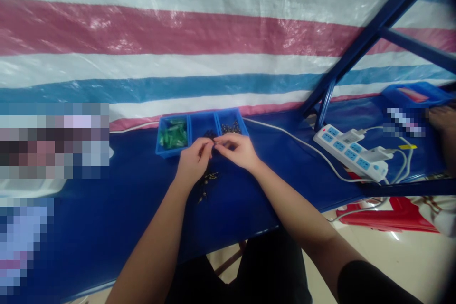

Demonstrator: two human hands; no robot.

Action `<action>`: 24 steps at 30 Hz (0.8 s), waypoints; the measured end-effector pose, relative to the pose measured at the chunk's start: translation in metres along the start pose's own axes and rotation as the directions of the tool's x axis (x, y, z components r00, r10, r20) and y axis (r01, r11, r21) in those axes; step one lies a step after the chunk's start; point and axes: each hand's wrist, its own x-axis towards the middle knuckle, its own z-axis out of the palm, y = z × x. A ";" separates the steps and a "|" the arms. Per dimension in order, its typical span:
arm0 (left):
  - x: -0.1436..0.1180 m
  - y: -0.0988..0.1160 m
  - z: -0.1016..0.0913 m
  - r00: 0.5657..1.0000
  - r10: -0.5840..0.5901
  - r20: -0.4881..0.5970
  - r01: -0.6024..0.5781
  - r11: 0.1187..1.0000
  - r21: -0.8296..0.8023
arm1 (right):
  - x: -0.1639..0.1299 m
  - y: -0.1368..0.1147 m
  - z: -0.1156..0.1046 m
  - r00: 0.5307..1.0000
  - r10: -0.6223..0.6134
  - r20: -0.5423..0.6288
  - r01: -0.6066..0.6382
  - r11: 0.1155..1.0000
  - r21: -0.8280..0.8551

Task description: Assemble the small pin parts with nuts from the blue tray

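Nearest you, past the edge of the blue table (pixel 142 209), a loose scatter of metal pieces (pixel 210 176) lies between your forearms. It straggles back toward you from below your fingers, just inside your left wrist, so your left hand (pixel 194 159) is the nearer one to it; your right hand (pixel 238 149) is farther off to the side.

Beyond the scatter, your hands meet tip to tip. Both pinches are nearly closed, thumb against fingers, on what looks like one small piece (pixel 214 144) between them. It is mostly covered, so you cannot tell its long axis from here, nor which pinch bears more of it.

Just past your fingers is the blue tray (pixel 189 129). Green pieces (pixel 174 134) fill its left compartment, beyond your left hand; metal parts (pixel 231 128) lie in the right one, beyond your right knuckles. Dark pieces show by the middle compartment's near end, partly hidden by your hands. Behind it all hangs the striped sheet (pixel 213 33).
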 end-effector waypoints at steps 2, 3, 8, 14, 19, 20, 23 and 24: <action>0.000 0.000 0.001 1.000 -0.009 -0.017 0.008 1.000 -0.025 | 0.000 0.000 0.000 1.000 0.008 -0.006 -0.008 1.000 -0.002; 0.000 0.000 0.001 1.000 -0.006 -0.027 0.005 1.000 -0.027 | 0.000 0.000 0.000 1.000 0.011 -0.009 -0.011 1.000 0.000; 0.001 0.001 0.001 0.998 0.026 -0.062 -0.025 0.999 0.024 | 0.000 0.004 0.001 1.000 0.019 -0.016 -0.019 0.999 0.037; 0.001 0.001 0.001 0.997 0.022 -0.073 -0.020 0.999 0.039 | -0.001 0.004 0.002 0.998 0.055 -0.009 -0.054 0.998 0.027; 0.001 0.001 0.001 0.997 0.022 -0.074 -0.019 0.999 0.042 | -0.001 0.002 0.001 0.999 0.031 -0.024 -0.030 0.999 0.042; 0.001 0.001 0.001 0.997 0.023 -0.070 -0.020 0.999 0.041 | -0.001 0.001 0.001 0.999 0.029 -0.026 -0.028 0.999 0.036; 0.000 0.002 0.001 0.997 0.015 -0.074 -0.013 0.999 0.033 | -0.001 0.002 0.001 0.999 0.038 -0.025 -0.038 0.999 0.001; 0.000 0.002 0.001 0.997 0.012 -0.079 -0.009 0.999 0.033 | 0.000 0.002 0.001 0.999 0.041 -0.025 -0.041 0.999 -0.006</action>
